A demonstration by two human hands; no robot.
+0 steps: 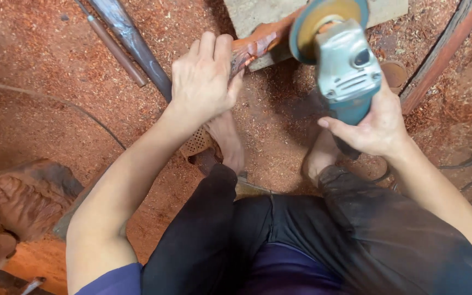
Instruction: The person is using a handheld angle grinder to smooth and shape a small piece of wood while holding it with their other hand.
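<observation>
A: Where is the carved reddish wood piece point(258, 43)?
B: Top centre of the frame, slanting up to the right, lying against a pale wooden block point(247, 13).
A: And the hands?
B: The left hand point(203, 79) is wrapped over the carving's lower end. The right hand point(375, 125) is closed round the rear body of a teal angle grinder point(345, 65), whose disc point(323, 22) sits just beside the carving.
A: Underfoot?
B: Red sawdust point(45, 98) everywhere; bare feet at centre.
</observation>
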